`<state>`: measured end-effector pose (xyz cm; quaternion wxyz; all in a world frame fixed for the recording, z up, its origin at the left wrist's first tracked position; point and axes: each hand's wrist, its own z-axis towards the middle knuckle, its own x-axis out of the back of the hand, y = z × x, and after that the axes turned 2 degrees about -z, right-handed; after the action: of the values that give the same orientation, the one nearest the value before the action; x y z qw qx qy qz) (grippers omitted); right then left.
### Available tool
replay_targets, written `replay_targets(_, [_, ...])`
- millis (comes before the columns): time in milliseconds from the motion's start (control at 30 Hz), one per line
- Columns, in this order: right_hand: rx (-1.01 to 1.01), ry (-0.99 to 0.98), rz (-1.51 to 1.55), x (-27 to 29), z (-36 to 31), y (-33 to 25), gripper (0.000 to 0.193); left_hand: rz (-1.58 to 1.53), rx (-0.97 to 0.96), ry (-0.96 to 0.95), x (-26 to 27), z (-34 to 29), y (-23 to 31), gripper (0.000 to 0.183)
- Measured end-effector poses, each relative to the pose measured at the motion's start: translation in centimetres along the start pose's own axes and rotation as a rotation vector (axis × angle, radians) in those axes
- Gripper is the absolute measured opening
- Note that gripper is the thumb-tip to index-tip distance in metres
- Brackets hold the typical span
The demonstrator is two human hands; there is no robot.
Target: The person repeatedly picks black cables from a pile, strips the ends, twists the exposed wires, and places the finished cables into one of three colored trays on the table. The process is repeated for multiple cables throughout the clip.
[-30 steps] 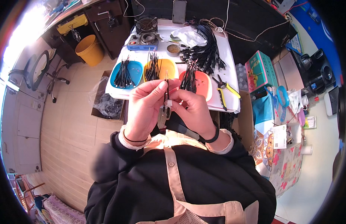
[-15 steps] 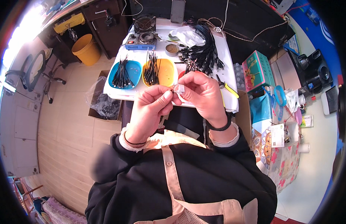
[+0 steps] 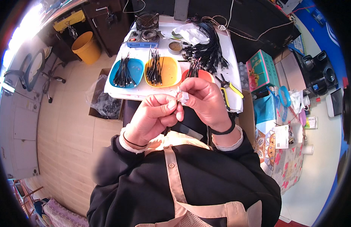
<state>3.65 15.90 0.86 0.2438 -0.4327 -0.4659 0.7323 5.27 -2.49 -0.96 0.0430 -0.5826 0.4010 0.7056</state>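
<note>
In front of my chest the two hands meet, fingertips touching. My left hand [image 3: 154,111] is closed in a pinch on a thin black cable [image 3: 166,131], part of which shows below the fingers. My right hand [image 3: 205,101] is also pinched, at the cable's upper end. A small white piece [image 3: 184,97] sits at its thumb tip; whether it is wrapped on or held, I cannot tell. Just beyond are bunches of short black cables in a blue bowl [image 3: 136,68], a yellow bowl [image 3: 171,73] and a red bowl [image 3: 206,75].
Yellow-handled cutters [image 3: 233,89] lie on the white table [image 3: 236,75] at the right. Farther back are a heap of black cables [image 3: 209,49], a round tin [image 3: 175,47], a blue hotplate [image 3: 143,44] and a small fan [image 3: 147,21]. An open carton [image 3: 105,98] stands on the floor at left.
Both hands have come slightly lower and nearer to me, still pinched together. More of the red bowl and the cutters now shows beyond my right hand.
</note>
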Motion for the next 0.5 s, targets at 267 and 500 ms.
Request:
replay_targets(267, [-0.015, 0.093, 0.275, 0.4, 0.0, 2.0, 0.014, 0.184, -0.24, 0.038, 0.7, 0.9, -1.1, 0.016])
replay_targets(500, [-0.114, 0.131, 0.425, 2.3, 0.5, 3.1, 0.014, 0.464, -0.303, 0.163, 1.9, 2.2, -1.5, 0.016])
